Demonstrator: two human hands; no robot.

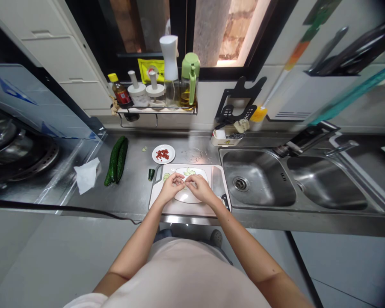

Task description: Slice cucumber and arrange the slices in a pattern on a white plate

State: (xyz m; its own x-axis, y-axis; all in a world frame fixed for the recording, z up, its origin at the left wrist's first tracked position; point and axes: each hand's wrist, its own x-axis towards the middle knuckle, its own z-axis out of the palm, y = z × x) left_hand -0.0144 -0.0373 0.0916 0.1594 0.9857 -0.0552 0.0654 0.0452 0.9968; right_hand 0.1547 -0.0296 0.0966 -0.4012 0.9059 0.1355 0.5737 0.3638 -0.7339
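My left hand [172, 187] and my right hand [199, 189] meet at the fingertips above a white plate [188, 198]. Both are closed in a pinch; whatever sits between the fingers is too small to make out. Pale green cucumber slices [189, 171] lie curved in a row at the plate's far side. More cucumber slices [166, 176] rest on the cutting board [157, 204] beside my left hand. The plate stands on this board. A knife [217, 182] with a black handle lies along the board's right side, beyond my right hand.
Left of the board are a cucumber end [151, 174], two whole cucumbers [116, 160] and a paper towel [87, 175]. Behind it sits a small dish [163, 161] with chopped red pieces. A double sink [259, 179] is at right, a condiment rack [157, 112] above.
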